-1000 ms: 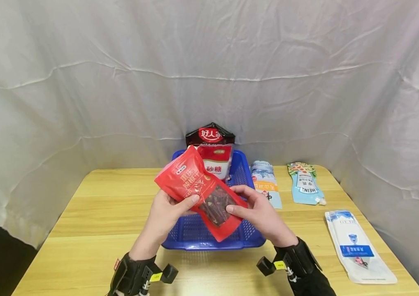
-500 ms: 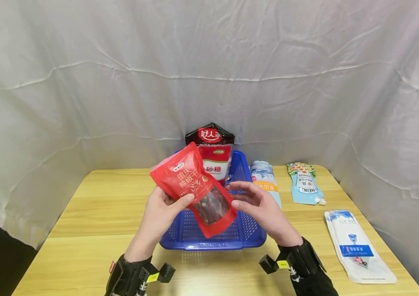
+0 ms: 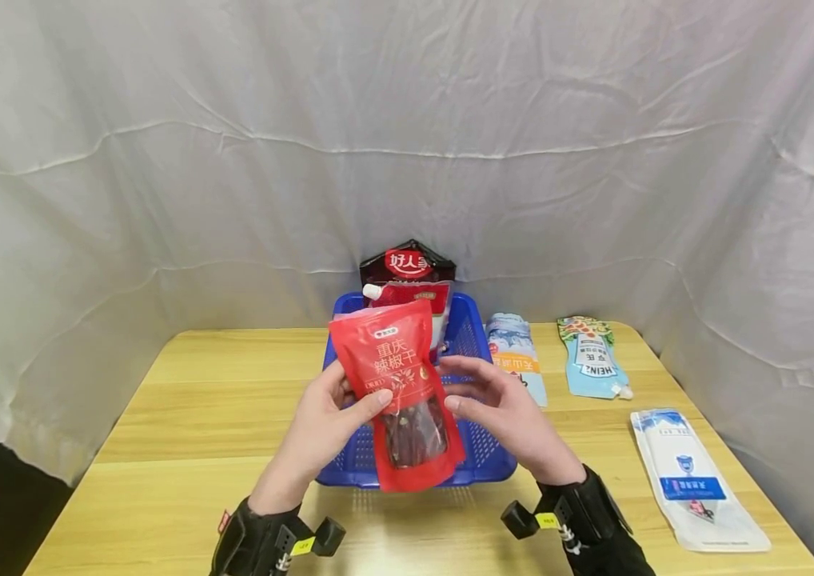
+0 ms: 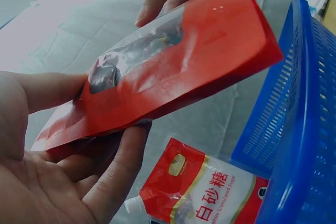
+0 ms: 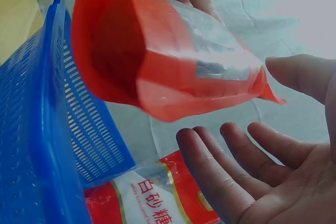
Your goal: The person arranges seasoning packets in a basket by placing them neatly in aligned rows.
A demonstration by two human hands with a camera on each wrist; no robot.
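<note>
**Red pouch held above blue basket**

Red chilli pouch (image 3: 400, 392) upright over the blue basket (image 3: 475, 336) at the worktop's (image 3: 184, 400) far middle. Left hand (image 3: 321, 428) pinching its left edge; right hand (image 3: 504, 412) spread, just beside, apart. Probably light, crinkly, slippery film, brittle contents; best taken by the side seams.

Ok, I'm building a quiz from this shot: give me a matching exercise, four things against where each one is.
Things:
1. red chilli pouch
2. white sugar pouch
3. Heinz pouch
4. right hand

Places:
a. flat on the table, right of the blue basket
b. held by the left hand
c. open beside the chilli pouch
d. standing in the basket

Pairs: 1-b, 2-d, 3-a, 4-c
</note>
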